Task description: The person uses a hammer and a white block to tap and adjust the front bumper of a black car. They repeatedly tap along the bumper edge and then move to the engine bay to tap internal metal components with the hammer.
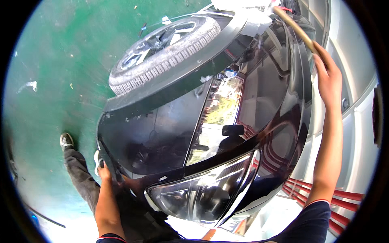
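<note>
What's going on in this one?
Someone stands at the corner of a black car, by its headlight and wheel. The right hand holds the near end of a long tan strip; the left hand seems to grip a small black-and-white object, too indistinct to identify.

Navy short sleeves with red-and-white trim show at 4 and 7 o'clock. Faded dark trousers appear near 8, a dark, pale-edged shoe near 9.
</note>
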`<state>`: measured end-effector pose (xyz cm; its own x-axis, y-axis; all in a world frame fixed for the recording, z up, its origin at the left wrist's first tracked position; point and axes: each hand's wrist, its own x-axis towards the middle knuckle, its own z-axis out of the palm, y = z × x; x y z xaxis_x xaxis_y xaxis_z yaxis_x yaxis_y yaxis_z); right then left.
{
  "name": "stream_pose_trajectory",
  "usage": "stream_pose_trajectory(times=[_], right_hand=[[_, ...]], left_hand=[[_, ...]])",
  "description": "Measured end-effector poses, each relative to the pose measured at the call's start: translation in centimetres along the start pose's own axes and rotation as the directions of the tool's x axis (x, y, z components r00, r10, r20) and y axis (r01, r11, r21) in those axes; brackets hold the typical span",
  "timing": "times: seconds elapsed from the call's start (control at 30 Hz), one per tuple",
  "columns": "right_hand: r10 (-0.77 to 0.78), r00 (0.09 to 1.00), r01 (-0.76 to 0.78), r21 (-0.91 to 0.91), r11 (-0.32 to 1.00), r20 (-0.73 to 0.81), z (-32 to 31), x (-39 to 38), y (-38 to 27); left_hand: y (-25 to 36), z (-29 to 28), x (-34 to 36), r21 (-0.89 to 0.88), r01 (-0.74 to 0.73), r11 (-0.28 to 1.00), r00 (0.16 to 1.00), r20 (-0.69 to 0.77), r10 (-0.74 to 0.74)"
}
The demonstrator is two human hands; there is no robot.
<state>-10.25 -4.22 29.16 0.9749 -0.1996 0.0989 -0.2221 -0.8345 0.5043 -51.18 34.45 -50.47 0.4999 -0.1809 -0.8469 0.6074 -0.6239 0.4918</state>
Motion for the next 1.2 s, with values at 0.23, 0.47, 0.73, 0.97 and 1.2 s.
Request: stream_pose_trajectory(times=[0.23, 0.47, 0.73, 0.97, 1.2], right_hand=[[0.528, 0.835, -0.433, 0.407, 0.804, -0.154, 2.5, -9.4, 11.3], [0.670, 0.722, -0.418, 0.662, 0.622, -0.173, 6.2, -13.0, 11.5], [0.639, 0.761, -0.448, 0.623, 0.641, -0.110, 5.1, -12.1, 10.7], [0.626, 0.771, -0.426, 0.633, 0.646, -0.120, 5.1, -12.1, 11.2], [0.626, 0.768, -0.433, 0.609, 0.664, -0.137, 5.0, -11.7, 11.0]], left_hand=[[40.6, -22.4, -9.2, -0.449, -0.651, 0.612, 0.749, -0.250, 0.613], [75.0, -19.9, -17.7, -0.318, -0.863, 0.392, 0.273, 0.358, 0.893], [95.1, -12.2, -10.9, -0.421, -0.772, 0.477, 0.354, 0.338, 0.872], [102.5, -10.2, -9.2, -0.541, -0.451, 0.710, 0.470, 0.532, 0.704], [95.2, -12.6, -11.9, -0.522, -0.702, 0.485, 0.344, 0.348, 0.872]])
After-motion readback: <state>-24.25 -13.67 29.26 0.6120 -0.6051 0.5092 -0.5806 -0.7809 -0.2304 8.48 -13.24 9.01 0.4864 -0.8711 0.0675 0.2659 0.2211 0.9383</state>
